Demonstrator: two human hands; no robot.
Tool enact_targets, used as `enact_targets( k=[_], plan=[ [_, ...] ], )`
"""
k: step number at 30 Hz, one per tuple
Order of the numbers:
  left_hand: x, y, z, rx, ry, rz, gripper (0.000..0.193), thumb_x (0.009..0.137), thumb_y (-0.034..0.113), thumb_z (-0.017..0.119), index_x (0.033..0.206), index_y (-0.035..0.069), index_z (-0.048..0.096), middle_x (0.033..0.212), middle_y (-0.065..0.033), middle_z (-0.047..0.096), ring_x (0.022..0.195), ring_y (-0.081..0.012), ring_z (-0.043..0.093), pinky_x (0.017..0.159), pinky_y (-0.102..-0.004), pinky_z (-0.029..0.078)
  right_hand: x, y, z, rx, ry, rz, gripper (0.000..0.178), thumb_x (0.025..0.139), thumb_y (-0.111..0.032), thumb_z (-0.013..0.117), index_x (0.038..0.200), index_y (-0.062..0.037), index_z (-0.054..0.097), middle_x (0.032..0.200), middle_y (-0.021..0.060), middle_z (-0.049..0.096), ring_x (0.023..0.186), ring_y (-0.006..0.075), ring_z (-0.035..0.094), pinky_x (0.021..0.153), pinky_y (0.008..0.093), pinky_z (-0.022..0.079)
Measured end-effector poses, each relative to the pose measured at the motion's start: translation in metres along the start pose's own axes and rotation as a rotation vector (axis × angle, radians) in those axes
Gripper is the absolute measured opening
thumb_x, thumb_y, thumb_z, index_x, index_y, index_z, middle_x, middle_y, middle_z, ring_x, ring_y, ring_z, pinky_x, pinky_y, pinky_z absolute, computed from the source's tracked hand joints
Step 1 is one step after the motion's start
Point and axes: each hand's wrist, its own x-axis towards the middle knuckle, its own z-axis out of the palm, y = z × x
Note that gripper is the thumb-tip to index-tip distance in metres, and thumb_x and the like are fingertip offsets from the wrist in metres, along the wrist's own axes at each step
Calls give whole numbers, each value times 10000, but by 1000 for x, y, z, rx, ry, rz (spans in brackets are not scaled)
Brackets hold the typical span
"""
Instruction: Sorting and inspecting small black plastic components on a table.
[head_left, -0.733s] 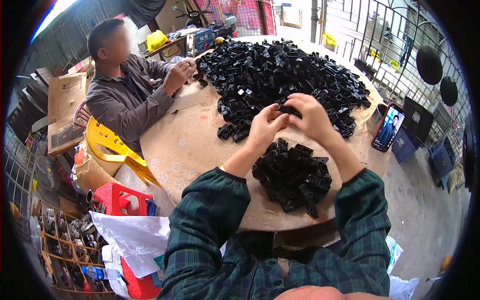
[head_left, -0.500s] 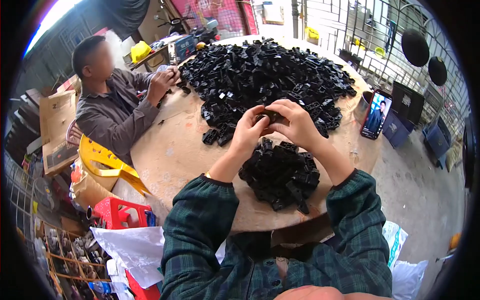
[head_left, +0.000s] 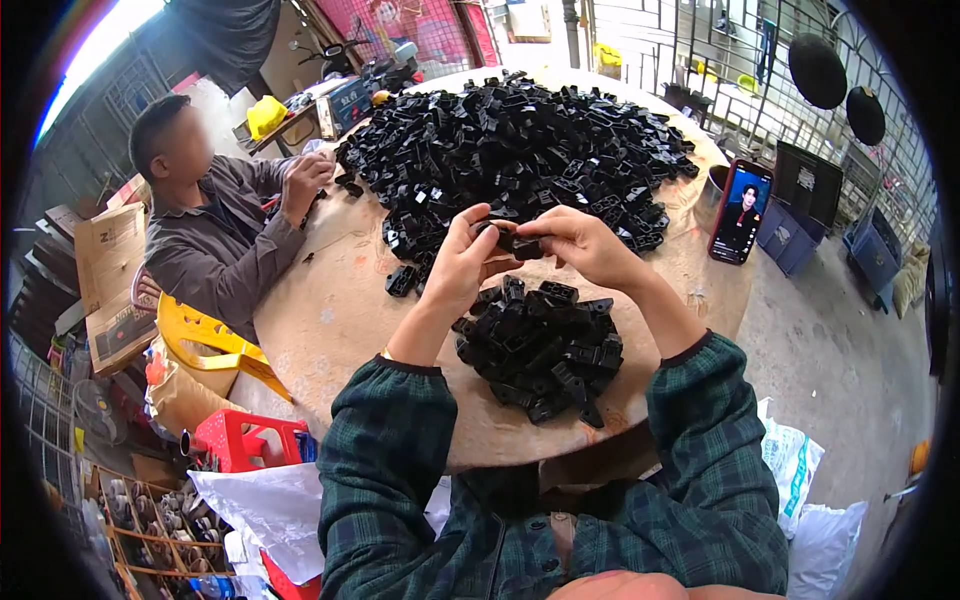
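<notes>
The left hand (head_left: 462, 262) and the right hand (head_left: 585, 243) meet above the round table (head_left: 330, 320), and both pinch one small black plastic part (head_left: 512, 240) between their fingertips. Its long axis lies across, from one hand to the other, so neither hand is nearer. Just below the hands lies a small pile (head_left: 540, 345) of such parts; behind them a big heap (head_left: 520, 150), too many to count. One phone (head_left: 741, 211) stands at the right. One co-worker (head_left: 215, 225) sits at the left.
</notes>
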Motion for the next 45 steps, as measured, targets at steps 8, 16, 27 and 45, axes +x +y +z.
enact_targets(
  k=[8,16,27,45],
  plan=[
    [-3,-6,3,-26,-58,-104,288,917,130,505,1176,4,516,978,-38,602,774,-82,569,707,-242,503,-5,-5,-2,202,27,115,309,794,35,608,1099,41,558,956,109,639,896,136,603,795,256,489],
    [-1,-12,2,169,0,-62,287,881,142,579,1127,-5,564,889,-16,624,706,-57,560,604,-187,457,-7,-11,8,97,153,30,227,747,80,609,969,43,637,881,104,663,818,123,623,723,244,512],
    [-16,-9,25,664,-38,146,403,783,1,637,1156,-81,508,976,-64,617,841,-80,555,746,-219,472,-8,-4,16,-161,234,-30,231,740,55,631,969,27,638,922,64,627,777,100,602,691,223,507],
    [-20,8,15,794,-280,133,284,737,-6,662,1011,-28,594,924,-85,636,845,-137,598,763,-271,478,2,-3,-22,153,-259,212,208,813,-81,618,985,34,641,881,68,662,780,94,601,721,233,490]
  ],
)
